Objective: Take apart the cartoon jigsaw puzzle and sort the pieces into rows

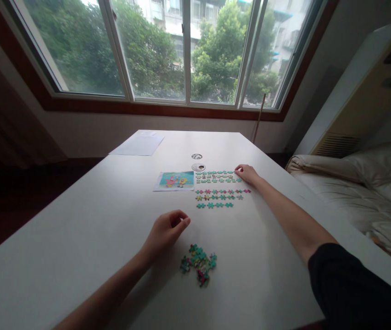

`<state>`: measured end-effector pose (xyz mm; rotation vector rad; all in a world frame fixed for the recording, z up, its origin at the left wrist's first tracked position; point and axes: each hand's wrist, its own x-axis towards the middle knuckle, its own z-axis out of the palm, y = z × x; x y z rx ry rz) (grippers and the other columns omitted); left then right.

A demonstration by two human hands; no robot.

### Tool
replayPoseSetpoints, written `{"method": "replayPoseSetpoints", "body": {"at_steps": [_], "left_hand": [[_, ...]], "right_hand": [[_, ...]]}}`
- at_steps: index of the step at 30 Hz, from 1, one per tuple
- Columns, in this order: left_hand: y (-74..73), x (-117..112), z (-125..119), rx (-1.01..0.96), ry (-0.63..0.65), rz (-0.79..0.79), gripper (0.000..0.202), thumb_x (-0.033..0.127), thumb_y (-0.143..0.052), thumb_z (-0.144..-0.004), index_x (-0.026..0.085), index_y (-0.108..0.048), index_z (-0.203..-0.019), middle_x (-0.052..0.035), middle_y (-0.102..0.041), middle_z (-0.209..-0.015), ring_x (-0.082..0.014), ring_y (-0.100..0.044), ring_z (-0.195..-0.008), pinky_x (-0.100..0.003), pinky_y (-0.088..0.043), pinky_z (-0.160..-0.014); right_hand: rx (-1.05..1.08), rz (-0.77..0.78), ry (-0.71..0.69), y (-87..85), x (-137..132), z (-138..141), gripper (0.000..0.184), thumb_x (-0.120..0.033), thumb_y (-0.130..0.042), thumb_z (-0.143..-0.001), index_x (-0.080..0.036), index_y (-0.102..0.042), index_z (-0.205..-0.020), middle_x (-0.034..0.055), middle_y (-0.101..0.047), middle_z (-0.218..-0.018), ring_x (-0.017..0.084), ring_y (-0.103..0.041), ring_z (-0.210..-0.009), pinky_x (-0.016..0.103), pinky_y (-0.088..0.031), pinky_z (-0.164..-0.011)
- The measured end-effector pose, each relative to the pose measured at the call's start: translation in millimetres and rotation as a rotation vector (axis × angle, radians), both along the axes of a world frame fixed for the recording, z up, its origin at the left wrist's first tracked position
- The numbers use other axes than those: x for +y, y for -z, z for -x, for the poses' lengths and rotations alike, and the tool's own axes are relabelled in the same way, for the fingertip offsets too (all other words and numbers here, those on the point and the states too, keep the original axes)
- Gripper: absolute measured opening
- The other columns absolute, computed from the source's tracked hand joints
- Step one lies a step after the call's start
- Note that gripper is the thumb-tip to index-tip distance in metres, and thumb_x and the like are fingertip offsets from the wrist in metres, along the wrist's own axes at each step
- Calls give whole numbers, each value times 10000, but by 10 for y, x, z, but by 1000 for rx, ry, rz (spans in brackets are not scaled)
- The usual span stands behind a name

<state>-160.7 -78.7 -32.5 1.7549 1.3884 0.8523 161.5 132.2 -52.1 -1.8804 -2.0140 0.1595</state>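
My left hand (165,232) rests on the white table (78,238) with its fingers curled loosely, just up and left of a small heap of jigsaw pieces (198,263); I see nothing in it. My right hand (247,174) reaches far forward, fingertips pinched at the right end of the top row of laid-out pieces (216,176). Further rows of pieces (220,198) lie below that. A colourful reference picture (175,180) lies left of the rows.
A round disc (198,167) and a cable hole (196,156) sit beyond the rows. A sheet of paper (137,145) lies at the table's far left. A bed with bedding (364,183) stands right of the table. Windows (161,50) run behind.
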Motion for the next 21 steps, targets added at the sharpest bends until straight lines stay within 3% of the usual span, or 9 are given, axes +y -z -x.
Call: {"method": "replayPoseSetpoints", "body": {"at_steps": [6,10,11,14,16,18,21], "left_hand": [[-9,-15,4,7,3,-7,283,406,-492,-744,142,-573,-687,55,-383,-483,-93,-355,-471,-200,-265,-456],[-16,-16,11,29,2,-19,276,395,-488,-749,142,-580,-689,53,-391,-483,-94,-364,-474,-201,-272,-460],[-19,-16,11,30,2,-22,275,395,-489,-748,143,-582,-688,52,-396,-484,-95,-368,-475,-201,-275,-460],[-24,-16,7,26,4,-30,278,396,-487,-748,143,-585,-686,50,-406,-484,-96,-375,-475,-201,-278,-460],[-25,-19,2,28,3,-36,278,395,-487,-748,141,-586,-690,49,-413,-489,-95,-377,-477,-202,-279,-460],[-25,-21,-2,33,4,-40,277,394,-489,-746,140,-585,-690,50,-414,-488,-96,-379,-476,-203,-280,-460],[-24,-22,-4,39,3,-46,278,398,-487,-749,142,-580,-690,50,-422,-490,-98,-388,-478,-203,-283,-462]], "right_hand": [[79,-94,-21,-143,-181,147,237,-261,-466,-798,-151,-622,-938,64,-631,-819,140,-553,-711,232,-387,-660],[136,-130,-155,-277,-613,520,216,-273,-455,-813,-176,-613,-925,19,-622,-773,99,-530,-637,202,-386,-632],[150,-120,-229,-304,-782,629,190,-275,-479,-802,-190,-621,-896,2,-616,-742,87,-516,-601,195,-384,-612],[234,-28,-664,-375,-1361,899,156,-260,-514,-788,-173,-627,-850,9,-593,-705,84,-488,-578,198,-373,-572],[209,123,-904,-412,-1713,991,181,-314,-551,-774,-179,-630,-865,13,-585,-718,89,-501,-616,202,-382,-593],[192,225,-1014,-431,-1961,1015,264,-365,-615,-718,-187,-628,-913,21,-578,-785,92,-507,-638,201,-391,-599],[173,290,-1062,-414,-2117,991,301,-368,-653,-682,-198,-633,-929,21,-563,-831,95,-510,-677,194,-399,-615]]}}
